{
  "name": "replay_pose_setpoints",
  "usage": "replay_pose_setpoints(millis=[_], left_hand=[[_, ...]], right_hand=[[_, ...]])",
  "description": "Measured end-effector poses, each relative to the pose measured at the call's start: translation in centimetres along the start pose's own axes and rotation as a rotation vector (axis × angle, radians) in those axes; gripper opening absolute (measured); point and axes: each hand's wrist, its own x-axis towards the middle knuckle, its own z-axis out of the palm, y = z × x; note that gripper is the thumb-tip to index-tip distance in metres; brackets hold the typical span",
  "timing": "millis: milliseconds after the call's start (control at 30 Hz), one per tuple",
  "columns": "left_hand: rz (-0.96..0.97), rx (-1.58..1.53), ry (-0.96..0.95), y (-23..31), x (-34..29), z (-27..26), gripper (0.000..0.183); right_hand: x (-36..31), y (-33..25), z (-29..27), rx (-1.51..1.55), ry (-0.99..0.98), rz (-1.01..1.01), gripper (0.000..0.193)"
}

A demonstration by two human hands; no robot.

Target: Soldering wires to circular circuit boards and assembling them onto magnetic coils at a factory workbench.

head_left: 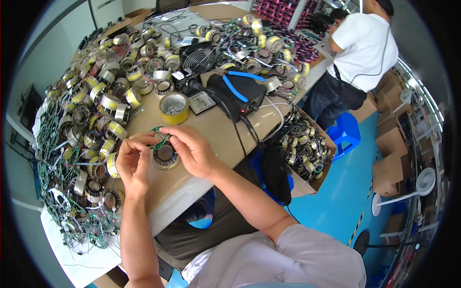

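Both hands meet over the table's near edge, their fingertips pinched on thin green wires. My left hand grips the wires from the left with thumb and fingers closed. From the other side my right hand pinches them too. Right below the fingers, a ring-shaped motor stator with a dark inside lies on the tabletop; the wires seem to rise from it, though the fingers partly hide the join. Many similar stators with yellow tape crowd close to my left hand.
A yellow-banded bowl of small greyish pieces stands beyond my hands. Blue-handled pliers rest on a black device. A fan is behind. At right are a box of stators, a blue stool and a person.
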Motion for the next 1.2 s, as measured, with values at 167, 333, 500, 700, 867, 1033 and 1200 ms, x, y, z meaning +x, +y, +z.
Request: replay_pose_setpoints(millis=[167,333,500,700,867,1033,1200], left_hand=[[-0.002,-0.013,-0.014,-0.4,0.0,-0.4,0.004],[-0.017,-0.039,-0.019,-0.5,0.4,-0.6,0.004],[0.0,-0.06,-0.031,-0.3,0.5,-0.3,0.005],[0.004,-0.027,-0.009,-0.1,-0.2,-0.9,0.004],[0.037,-0.082,-0.015,-0.8,0.3,-0.3,0.009],[-0.039,-0.106,0.018,-0.5,0.2,-0.1,0.008],[-0.011,-0.085,0.006,-0.1,0.0,-0.5,0.008]], right_hand=[[-0.1,-0.4,0.1,0.011,0.019,0.04,0.029],[0.9,1.8,0.2,0.473,0.282,0.454,0.065],[4.1,2.3,-2.1,0.728,0.536,0.732,0.063],[6.2,5.8,-1.0,0.749,0.611,0.722,0.038],[6.2,3.6,-4.2,0.134,0.535,0.516,0.053],[2.2,2.3,-5.0,0.22,0.667,0.174,0.04],[-1.1,1.7,-3.7,0.379,0.615,0.12,0.031]])
